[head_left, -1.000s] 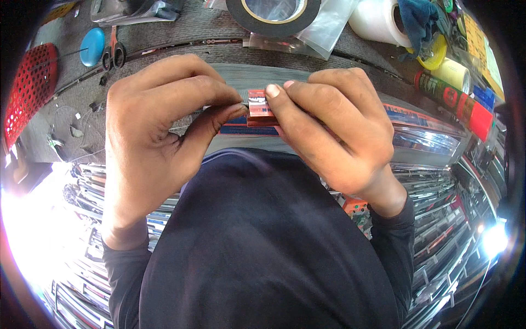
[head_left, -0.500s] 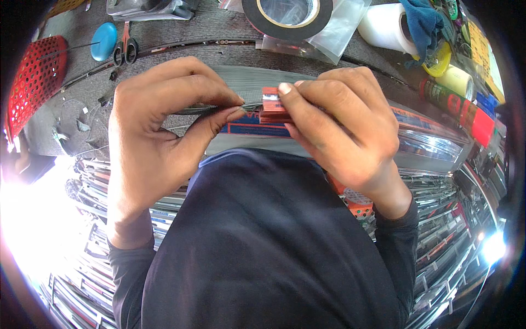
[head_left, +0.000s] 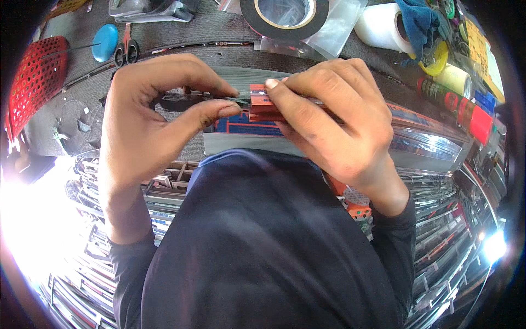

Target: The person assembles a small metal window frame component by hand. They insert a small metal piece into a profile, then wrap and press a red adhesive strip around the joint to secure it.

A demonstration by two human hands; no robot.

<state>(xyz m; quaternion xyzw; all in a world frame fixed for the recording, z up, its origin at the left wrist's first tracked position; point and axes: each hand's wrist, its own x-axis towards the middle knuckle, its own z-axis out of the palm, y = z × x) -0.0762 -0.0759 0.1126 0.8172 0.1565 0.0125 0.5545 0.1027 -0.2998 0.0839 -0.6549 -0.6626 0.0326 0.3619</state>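
My left hand (head_left: 145, 118) is closed in a pinch, thumb and forefinger together on the edge of a grey-green pleated mesh (head_left: 233, 77). Right beside those fingertips is the end of a red-orange printed strip with a ridged, channel-like side (head_left: 263, 102). My right hand (head_left: 342, 118) grips this strip, thumb on its upper face and the other fingers behind and beneath. The mesh edge meets the strip's end between my hands; whether it sits inside the channel I cannot tell. Below them lies a blue-and-orange printed surface (head_left: 252, 125).
Beyond my hands are black-handled scissors (head_left: 127, 50), a blue disc (head_left: 105, 43), a roll of black tape (head_left: 285, 33), clear plastic bags and a white roll (head_left: 382, 27). A red perforated basket (head_left: 38, 82) stands at left, a red-capped can (head_left: 474, 118) at right. Long metal profiles (head_left: 433, 230) fill both sides below.
Both hands and the strip have shifted slightly left. Less mesh shows around my left hand, and a dark gap has opened behind its pinched fingers.
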